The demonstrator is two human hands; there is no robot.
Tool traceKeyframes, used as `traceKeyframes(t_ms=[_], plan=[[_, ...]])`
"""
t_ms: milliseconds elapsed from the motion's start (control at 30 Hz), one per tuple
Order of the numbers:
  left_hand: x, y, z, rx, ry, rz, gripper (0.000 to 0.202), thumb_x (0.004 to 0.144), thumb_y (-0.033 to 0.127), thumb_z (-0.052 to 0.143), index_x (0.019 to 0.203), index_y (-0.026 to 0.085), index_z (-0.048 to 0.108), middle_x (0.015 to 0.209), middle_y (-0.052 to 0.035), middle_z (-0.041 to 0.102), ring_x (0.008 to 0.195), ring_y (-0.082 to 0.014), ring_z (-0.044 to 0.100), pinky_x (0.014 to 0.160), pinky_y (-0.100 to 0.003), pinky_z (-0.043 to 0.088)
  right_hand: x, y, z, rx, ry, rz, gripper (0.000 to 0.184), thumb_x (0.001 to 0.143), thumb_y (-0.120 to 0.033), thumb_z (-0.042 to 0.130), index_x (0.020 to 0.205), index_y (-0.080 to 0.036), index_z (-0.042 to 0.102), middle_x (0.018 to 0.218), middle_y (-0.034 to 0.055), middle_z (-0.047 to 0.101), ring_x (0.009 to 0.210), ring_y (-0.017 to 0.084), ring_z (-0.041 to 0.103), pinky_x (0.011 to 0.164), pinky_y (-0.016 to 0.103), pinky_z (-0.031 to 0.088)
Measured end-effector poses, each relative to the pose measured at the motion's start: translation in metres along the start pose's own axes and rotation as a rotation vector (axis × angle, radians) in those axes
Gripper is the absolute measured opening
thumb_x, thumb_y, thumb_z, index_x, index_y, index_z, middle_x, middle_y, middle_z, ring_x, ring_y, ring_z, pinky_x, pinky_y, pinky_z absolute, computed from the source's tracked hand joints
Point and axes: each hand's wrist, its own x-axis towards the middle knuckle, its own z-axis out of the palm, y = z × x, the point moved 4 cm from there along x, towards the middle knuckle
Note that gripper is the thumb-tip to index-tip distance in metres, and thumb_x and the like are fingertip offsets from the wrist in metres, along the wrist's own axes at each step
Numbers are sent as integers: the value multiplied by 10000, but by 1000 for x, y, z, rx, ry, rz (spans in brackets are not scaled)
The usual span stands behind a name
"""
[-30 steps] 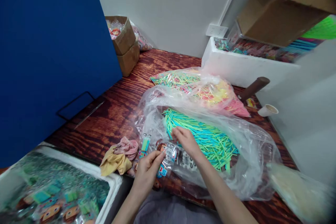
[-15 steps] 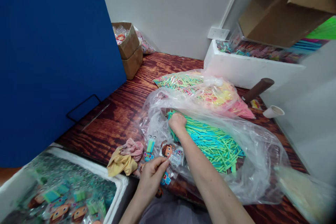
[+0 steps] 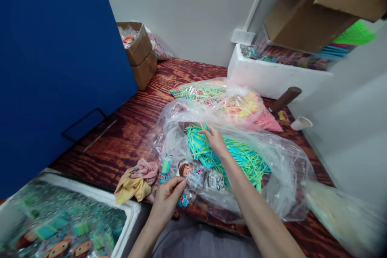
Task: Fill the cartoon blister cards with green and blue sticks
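Observation:
My right hand is over a heap of thin green and blue sticks in a large clear plastic bag. Its fingers are stretched out and slightly apart, with the tips at the sticks. Closer to me, thumb and forefinger of my left hand are pinched together; what they hold, if anything, cannot be made out. Clear packets printed with a cartoon figure lie around it: one packet beyond the fingertips, another packet with green sticks beside it. A crumpled yellow and pink cloth lies to the left.
A white foam box with similar packets stands at lower left, beside a blue panel. Behind the heap lies a bag of multicoloured sticks. A brown tube, a paper cup and another foam box are at right.
My right hand has gone from a fist at the heap's left end to stretched fingers, slightly further right. My left hand keeps its pinch. The whole view has shifted a little.

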Motion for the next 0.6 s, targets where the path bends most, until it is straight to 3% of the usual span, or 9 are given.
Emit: traceKeyframes(t_ms=[167,300,400,600], plan=[[5,0,7,-32,-55,1,352,781,513,642,754,166,695,661,0,591,659,-154,533,602,-220,413,-29,10,-23,199,169,-21,241,900,-332,394,809,-210,581,783,33,697,740,187,613,716,274,431],[6,0,16,-34,-90,-31,356,776,509,650,767,155,690,686,-1,590,663,-143,508,601,-212,383,-33,30,-37,347,279,36,187,844,-329,446,895,-214,586,759,20,671,745,199,614,765,305,444],[6,1,22,-41,-96,-37,371,762,525,655,767,156,687,671,3,583,645,-141,497,598,-216,382,-31,47,-44,502,262,86,271,792,-341,497,1014,-213,589,925,41,694,799,200,641,832,337,456],[6,1,25,-3,-86,-8,353,746,508,675,716,156,687,667,-2,599,658,-148,516,615,-223,400,-51,59,-50,590,129,61,147,776,-342,540,827,-215,591,849,37,709,879,212,666,900,364,466]])
